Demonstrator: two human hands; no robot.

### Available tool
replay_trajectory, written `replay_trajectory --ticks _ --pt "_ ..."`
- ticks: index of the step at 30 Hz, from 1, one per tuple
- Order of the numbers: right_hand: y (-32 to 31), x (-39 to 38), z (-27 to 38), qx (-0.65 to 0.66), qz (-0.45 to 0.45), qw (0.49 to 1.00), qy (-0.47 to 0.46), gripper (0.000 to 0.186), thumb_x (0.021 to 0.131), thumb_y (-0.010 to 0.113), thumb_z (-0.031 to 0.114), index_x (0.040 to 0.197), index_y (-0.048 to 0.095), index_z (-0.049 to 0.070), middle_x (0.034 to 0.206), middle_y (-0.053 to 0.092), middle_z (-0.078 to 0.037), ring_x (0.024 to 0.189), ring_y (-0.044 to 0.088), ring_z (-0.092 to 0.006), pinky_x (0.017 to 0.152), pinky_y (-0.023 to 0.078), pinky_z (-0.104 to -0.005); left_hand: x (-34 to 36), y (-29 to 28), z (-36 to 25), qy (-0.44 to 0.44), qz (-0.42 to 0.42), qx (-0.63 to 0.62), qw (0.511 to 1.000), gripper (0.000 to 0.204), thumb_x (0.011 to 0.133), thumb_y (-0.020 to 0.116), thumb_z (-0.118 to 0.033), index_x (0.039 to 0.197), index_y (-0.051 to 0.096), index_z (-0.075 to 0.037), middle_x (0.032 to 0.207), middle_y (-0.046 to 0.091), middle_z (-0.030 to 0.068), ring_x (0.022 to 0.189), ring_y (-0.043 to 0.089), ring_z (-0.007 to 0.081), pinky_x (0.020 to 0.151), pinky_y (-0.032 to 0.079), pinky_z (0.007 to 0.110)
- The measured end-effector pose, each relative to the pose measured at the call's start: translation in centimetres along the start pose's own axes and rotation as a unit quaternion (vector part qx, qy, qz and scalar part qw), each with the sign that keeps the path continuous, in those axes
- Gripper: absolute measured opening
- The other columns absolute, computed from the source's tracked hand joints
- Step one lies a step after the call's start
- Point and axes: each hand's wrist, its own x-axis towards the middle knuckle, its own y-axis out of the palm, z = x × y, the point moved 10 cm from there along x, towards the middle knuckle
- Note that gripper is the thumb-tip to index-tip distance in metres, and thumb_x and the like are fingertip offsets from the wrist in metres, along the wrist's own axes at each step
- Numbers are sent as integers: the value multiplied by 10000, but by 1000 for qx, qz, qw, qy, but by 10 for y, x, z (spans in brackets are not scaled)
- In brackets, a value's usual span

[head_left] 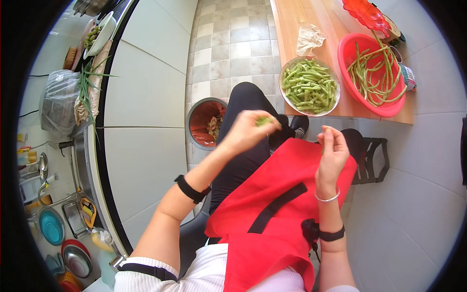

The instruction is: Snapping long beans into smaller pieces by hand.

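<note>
My left hand (247,130) is closed around some green bean pieces (264,120), held in the air above my dark trouser leg. Over the red apron (277,194), my right hand (332,155) has thumb and fingertips pinched together; whatever is between them is too small to make out. Ahead of both hands, a white plate (282,90) is heaped with short snapped green beans (310,83). To its right, a red plastic basin (344,63) holds several long whole green beans (372,73).
A wooden table (296,14) bears the plate, the basin and a crumpled paper (310,39). A waste bin (193,109) with scraps stands on the floor left of my knee. At the far left runs a counter with a sink (86,168) and spring onions (87,87).
</note>
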Motion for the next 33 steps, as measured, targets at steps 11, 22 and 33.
replay_trajectory --ticks 11,22,33 --pt "-20 -3 -4 -43 31 999 -2 151 979 592 112 1020 667 -13 841 643 -18 783 584 -69 738 477 -212 -49 -220 210 -143 -247 230 930 344 810 748 -314 909 722 15 700 645 50 679 583 117 649 473 305" --pt "7 -6 -2 -19 85 996 6 129 963 604 73 1013 679 -19 954 659 -40 908 624 -114 849 487 -231 -28 -173 183 -157 -168 147 962 306 948 601 -330 939 710 -45 708 559 9 638 501 97 598 407 268" --pt "41 2 -29 278 90 947 130 228 968 614 130 1168 661 31 1118 663 -39 1014 590 -92 899 436 -244 21 91 -43 30 169 -76 982 242 997 572 -238 1152 623 -59 758 506 -76 654 439 25 556 372 197"
